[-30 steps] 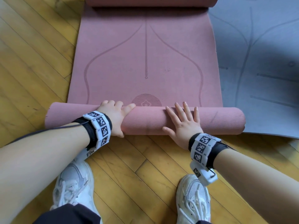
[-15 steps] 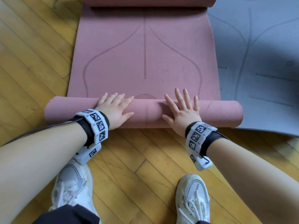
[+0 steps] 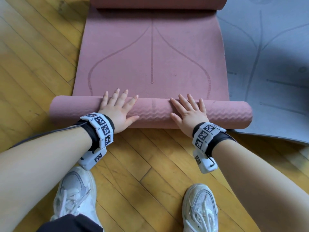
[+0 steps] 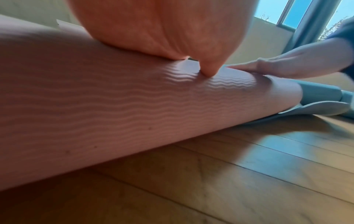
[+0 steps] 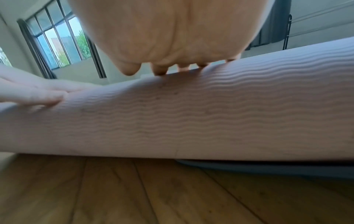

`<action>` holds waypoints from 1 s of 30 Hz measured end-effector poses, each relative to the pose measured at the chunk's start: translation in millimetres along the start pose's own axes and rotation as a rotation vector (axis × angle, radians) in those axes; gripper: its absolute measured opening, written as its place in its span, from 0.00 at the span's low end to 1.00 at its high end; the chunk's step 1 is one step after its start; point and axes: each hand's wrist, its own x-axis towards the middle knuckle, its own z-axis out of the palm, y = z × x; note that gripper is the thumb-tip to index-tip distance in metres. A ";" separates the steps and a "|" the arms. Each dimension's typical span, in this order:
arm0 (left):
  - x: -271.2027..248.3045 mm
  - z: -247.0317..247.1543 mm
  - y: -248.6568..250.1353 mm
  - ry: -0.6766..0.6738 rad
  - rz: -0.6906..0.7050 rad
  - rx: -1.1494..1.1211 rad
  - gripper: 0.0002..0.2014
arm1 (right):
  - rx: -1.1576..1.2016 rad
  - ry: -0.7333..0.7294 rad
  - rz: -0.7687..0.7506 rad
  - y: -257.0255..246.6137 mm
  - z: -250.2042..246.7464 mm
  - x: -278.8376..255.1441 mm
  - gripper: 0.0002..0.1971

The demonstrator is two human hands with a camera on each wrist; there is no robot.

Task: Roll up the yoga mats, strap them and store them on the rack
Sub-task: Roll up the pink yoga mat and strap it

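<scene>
I record both hands flat on the roll, fingers straight and spread, gripping nothing. The left hand [image 3: 119, 110] sits left of centre and the right hand [image 3: 189, 111] right of centre on the rolled part of the dusty-pink foam yoga mat [image 3: 151, 52]. Against the frame a second ago, the left hand's fingers have uncurled to straight, and the roll has advanced up the mat: the round emblem visible then is now covered.

The head view shows the mat's far end also curled into a roll [image 3: 158, 3]. The wrist views alone show the roll's wavy ribbed underside [image 4: 134, 109] and a paned window [image 5: 61, 44] behind.

A grey yoga mat [image 3: 270, 67] lies unrolled just to the right, its near edge under the pink roll's right end. All rests on yellow herringbone wood flooring [image 3: 38, 64]. White lace-up sneakers [image 3: 75, 193] stand near the roll. I see no rack that I can identify.
</scene>
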 end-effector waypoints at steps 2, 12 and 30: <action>5.0 -1.1 -2.4 0.005 0.003 -0.006 0.35 | 0.022 -0.023 0.024 -2.7 -4.2 0.1 0.30; 9.9 -7.8 -1.1 0.021 -0.028 -0.044 0.36 | -0.058 0.002 -0.014 -6.6 2.3 0.2 0.32; 30.5 -28.7 -5.4 0.041 0.008 0.296 0.55 | -0.234 0.116 -0.057 8.7 -20.2 27.6 0.51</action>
